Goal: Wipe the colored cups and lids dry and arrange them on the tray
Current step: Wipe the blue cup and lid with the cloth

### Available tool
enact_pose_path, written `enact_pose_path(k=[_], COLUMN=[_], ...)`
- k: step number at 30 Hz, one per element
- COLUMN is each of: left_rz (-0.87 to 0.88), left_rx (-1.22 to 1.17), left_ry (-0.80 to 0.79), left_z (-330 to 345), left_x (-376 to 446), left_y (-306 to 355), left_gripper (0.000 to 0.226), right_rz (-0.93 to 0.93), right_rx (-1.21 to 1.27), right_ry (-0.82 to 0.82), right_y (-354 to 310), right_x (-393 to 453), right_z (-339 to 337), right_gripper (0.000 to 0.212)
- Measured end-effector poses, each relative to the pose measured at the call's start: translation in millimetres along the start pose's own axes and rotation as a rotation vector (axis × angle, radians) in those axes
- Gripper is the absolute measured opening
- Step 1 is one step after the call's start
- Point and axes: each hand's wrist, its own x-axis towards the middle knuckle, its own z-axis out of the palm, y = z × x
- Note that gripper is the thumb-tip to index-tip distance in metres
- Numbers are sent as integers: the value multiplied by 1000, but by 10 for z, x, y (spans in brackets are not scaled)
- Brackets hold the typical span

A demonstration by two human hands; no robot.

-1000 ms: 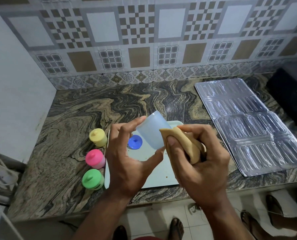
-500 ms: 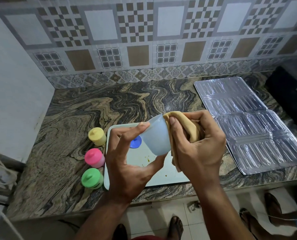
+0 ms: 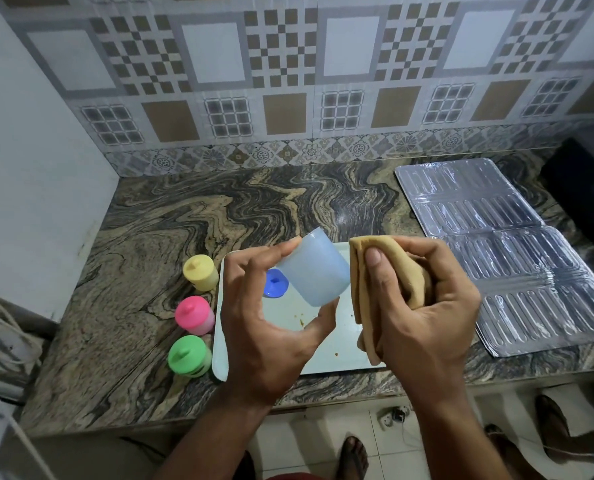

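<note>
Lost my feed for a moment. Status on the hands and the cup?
Left hand holds pale blue cup over tray. Right hand grips tan cloth beside cup. Blue lid on tray. Nothing blocking.

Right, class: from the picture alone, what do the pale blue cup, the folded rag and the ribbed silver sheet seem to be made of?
Pale blue cup: probably thin plastic, matt and slightly translucent, with light showing through its wall.
Folded rag: soft tan cloth, matt; it creases and drapes from the right hand.
Ribbed silver sheet: shiny with pressed ridges and bright glare; it could be thin metal or foil-like plastic, and the look leaves that open.
</note>
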Motion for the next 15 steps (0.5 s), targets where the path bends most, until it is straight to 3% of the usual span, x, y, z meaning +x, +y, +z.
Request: enact_pose_path(k=[8, 12, 15], left_rz=[87, 32, 15], left_rx=[32, 26, 22], left_ry=[-3, 2, -17], left_z=[33, 41, 18], left_x=[-34, -40, -46], left_y=[7, -3, -6], left_gripper=[67, 56, 62], right_rz=[-115, -232, -292], right_rx=[-178, -276, -298], right_ry=[-44, -174, -255], right_y=[-94, -60, -30], right_x=[71, -69, -97], right_z=[176, 249, 226], right_gripper=[9, 12, 13])
